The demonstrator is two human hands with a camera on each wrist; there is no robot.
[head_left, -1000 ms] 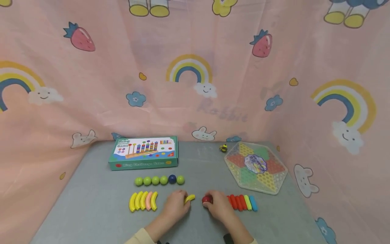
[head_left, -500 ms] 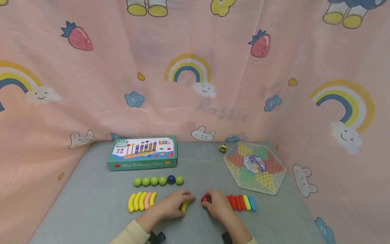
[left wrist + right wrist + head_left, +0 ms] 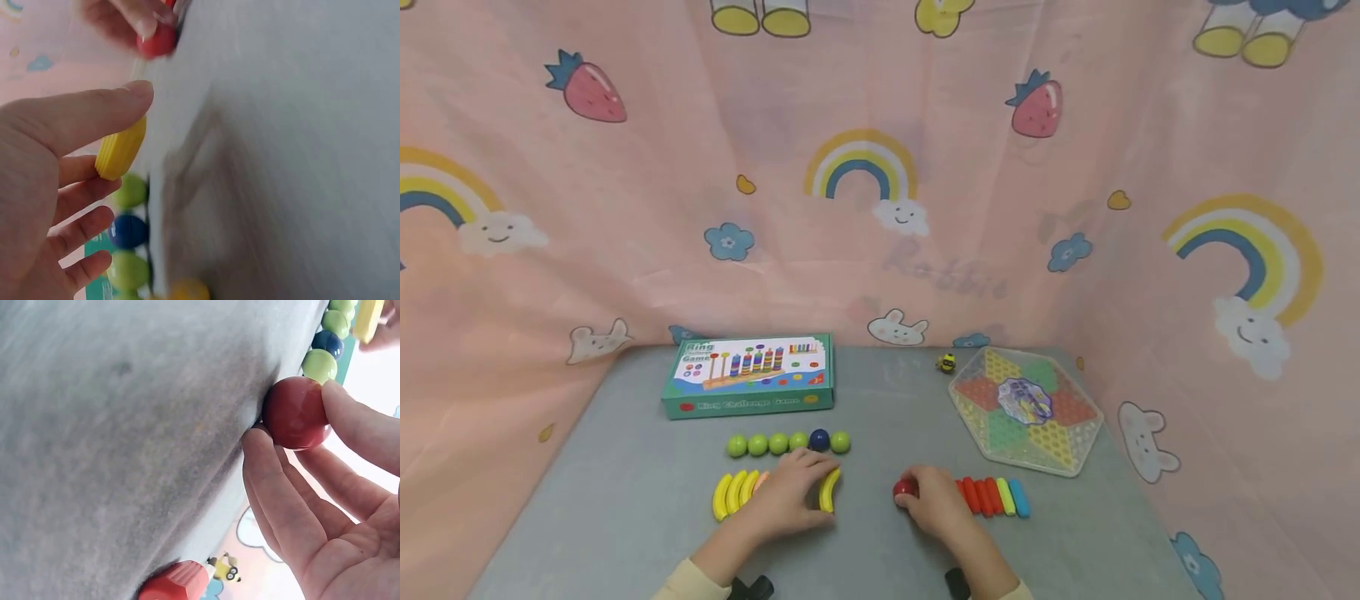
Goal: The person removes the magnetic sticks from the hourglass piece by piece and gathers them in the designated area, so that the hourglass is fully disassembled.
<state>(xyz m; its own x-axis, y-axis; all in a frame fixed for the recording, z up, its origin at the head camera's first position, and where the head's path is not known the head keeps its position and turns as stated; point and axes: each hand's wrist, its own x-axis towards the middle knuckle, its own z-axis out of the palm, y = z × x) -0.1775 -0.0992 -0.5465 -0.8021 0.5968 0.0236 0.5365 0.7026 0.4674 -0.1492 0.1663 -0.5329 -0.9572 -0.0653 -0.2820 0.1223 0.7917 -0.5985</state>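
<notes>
A yellow toy banana [image 3: 830,490] is pinched between thumb and fingers of my left hand [image 3: 785,493]. In the left wrist view the banana [image 3: 122,150] hangs above the table, its shadow on the grey surface. My right hand [image 3: 940,502] grips a shiny red ball [image 3: 902,490] low at the table; thumb and fingertips show around this ball [image 3: 296,414] in the right wrist view. Left of the left hand lies a row of yellow toy bananas [image 3: 732,495], a pink one [image 3: 761,481] partly hidden behind that hand.
Several green balls [image 3: 757,445] and one dark blue ball [image 3: 819,440] form a row behind the bananas. Red sticks [image 3: 984,497], a lime stick [image 3: 1005,497] and a blue stick [image 3: 1019,498] lie right. Farther back are a game box [image 3: 748,379], toy bee [image 3: 947,362] and hexagonal board [image 3: 1026,412].
My left hand has carried the banana leftward towards the banana row, turning it more upright in the head view. The right hand keeps holding the red ball in nearly the same place.
</notes>
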